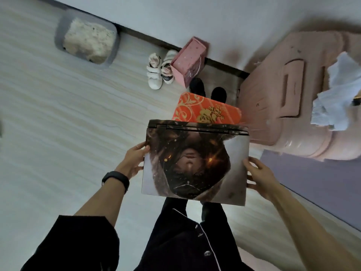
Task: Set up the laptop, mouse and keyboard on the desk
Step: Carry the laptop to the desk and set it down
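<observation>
Both hands grip a closed laptop (195,163) by its side edges, holding it flat in the air in front of the person's body, above a pale wood-grain floor (48,124). The left hand (134,161) clasps the left edge, thumb on the lid and fingers curled underneath; a black band (115,179) circles that wrist, and the dark sleeve is pushed up the forearm. The right hand (259,177) clasps the right edge in the same way, forearm bare. Both arms reach forward and inward. The lid carries a printed picture, and the hinge side points away from the person.

The fingers under the laptop are hidden. The laptop covers part of an orange and gold patterned box (207,110) behind it. Two dark shapes (207,90) beyond the box may be shoes; this is hard to tell. A pink suitcase (289,94) on the right is cut off by the picture's edge. No desk, mouse or keyboard can be made out.
</observation>
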